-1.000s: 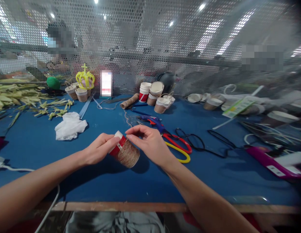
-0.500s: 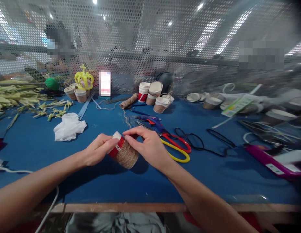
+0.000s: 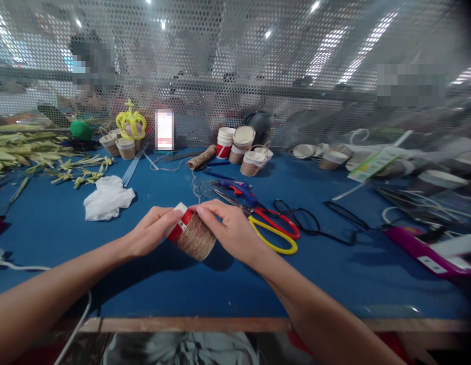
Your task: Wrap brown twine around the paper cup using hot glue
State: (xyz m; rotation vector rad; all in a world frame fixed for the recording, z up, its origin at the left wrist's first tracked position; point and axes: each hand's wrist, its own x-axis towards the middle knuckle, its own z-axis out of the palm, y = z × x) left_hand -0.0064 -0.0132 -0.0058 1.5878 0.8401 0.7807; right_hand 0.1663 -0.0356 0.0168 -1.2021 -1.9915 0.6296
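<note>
Both hands' grip around twine-wrapped cup [image 3: 192,234], left hand [image 3: 148,238], right hand [image 3: 229,230].

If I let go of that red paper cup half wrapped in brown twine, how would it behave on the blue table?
The red paper cup half wrapped in brown twine lies tilted between the left hand and right hand, so it would probably roll in a curve. It looks light and thin-walled, likely easy to crush. The twine probably adds grip.

Blue table [image 3: 334,274], perforated metal screen [image 3: 235,61]
</note>
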